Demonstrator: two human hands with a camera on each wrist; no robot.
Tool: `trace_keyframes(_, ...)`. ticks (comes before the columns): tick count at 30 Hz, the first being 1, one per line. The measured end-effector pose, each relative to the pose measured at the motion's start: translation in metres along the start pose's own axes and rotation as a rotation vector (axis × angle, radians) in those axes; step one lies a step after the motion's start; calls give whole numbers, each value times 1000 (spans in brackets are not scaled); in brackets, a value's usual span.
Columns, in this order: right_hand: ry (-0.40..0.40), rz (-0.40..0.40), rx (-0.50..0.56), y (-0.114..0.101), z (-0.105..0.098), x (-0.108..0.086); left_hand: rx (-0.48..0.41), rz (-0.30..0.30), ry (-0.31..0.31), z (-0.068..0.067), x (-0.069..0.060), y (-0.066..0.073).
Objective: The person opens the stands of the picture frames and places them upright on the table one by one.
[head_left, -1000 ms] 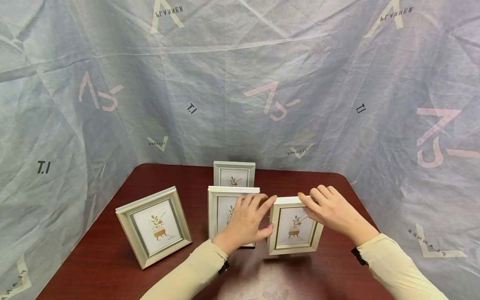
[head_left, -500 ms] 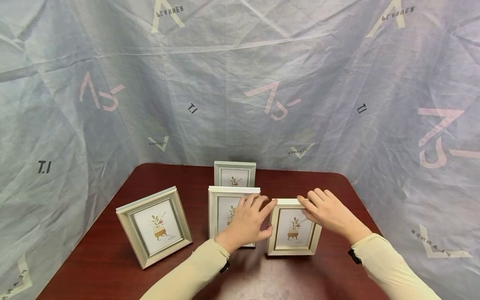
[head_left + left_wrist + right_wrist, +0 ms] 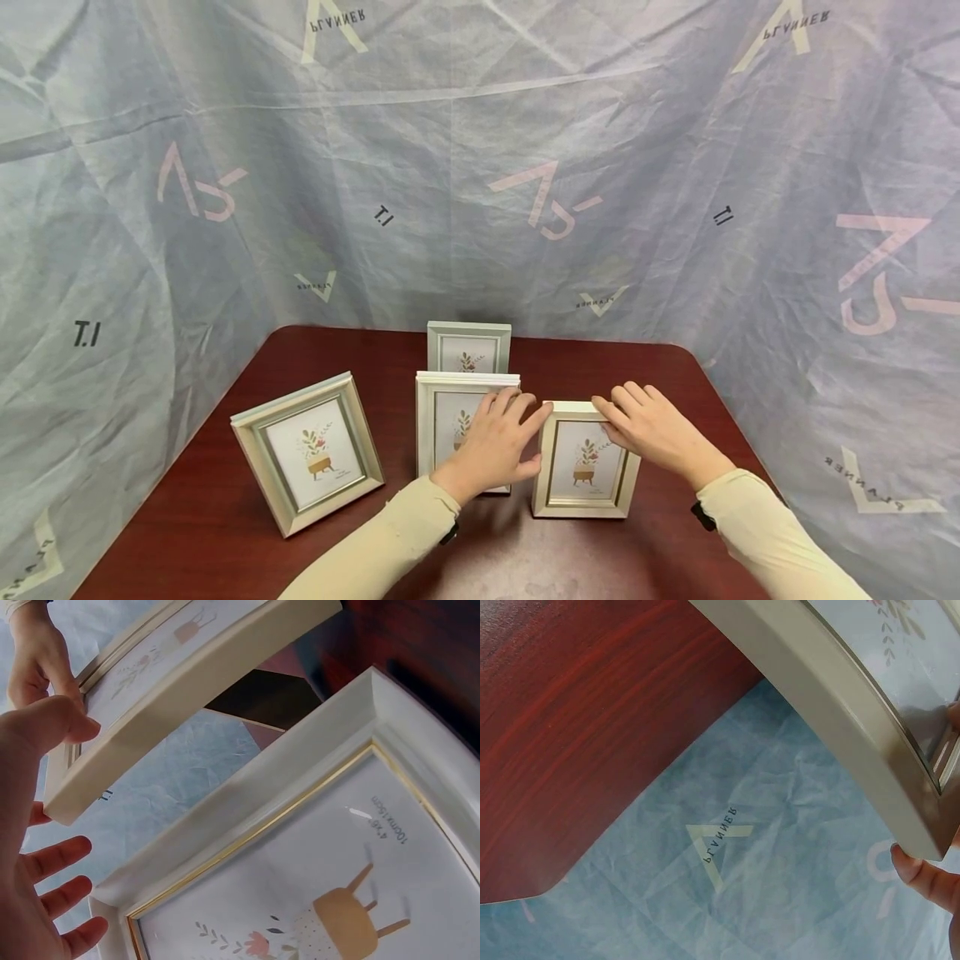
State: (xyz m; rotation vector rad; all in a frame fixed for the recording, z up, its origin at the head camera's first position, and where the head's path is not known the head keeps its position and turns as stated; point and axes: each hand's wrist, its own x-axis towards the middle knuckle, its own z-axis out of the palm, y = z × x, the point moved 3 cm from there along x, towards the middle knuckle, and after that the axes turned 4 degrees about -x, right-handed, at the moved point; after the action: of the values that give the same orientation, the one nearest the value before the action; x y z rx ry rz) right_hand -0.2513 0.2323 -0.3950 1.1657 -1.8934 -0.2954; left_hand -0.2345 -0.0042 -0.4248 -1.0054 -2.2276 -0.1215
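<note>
On the right of the table stands a cream picture frame (image 3: 588, 462) with a potted-plant print, upright and leaning slightly back. My left hand (image 3: 491, 442) pinches its upper left corner; in the left wrist view the thumb (image 3: 71, 724) lies at the front edge and the other fingers spread below. The frame's top right corner is held by my right hand (image 3: 651, 425), whose fingertip (image 3: 906, 859) touches the outer corner in the right wrist view. Behind my left hand, a white picture frame (image 3: 425, 433) is partly covered. A dark support leg (image 3: 266, 697) shows behind the cream frame.
To the left, a silver-gold picture frame (image 3: 309, 454) stands turned at an angle. One pale green-grey frame (image 3: 468, 332) stands at the back, half hidden by the white one. Grey printed cloth (image 3: 450, 167) hangs around the reddish-brown table (image 3: 360, 346).
The cream frame has come down onto the table and a little toward me, straightening up from a slight tilt. Both hands went with it; the other frames stayed put.
</note>
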Motion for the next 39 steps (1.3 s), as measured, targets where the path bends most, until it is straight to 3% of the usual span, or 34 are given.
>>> trace_keyframes(19, 5, 56, 58, 2, 7, -2, 17, -23, -56, 4, 0, -1)
trace_keyframes(33, -14, 114, 109, 2, 10, -6, 87, -35, -97, 10, -3, 3)
trace_keyframes(39, -9, 128, 113, 3, 9, -6, 86, -35, -87, 12, -4, 2)
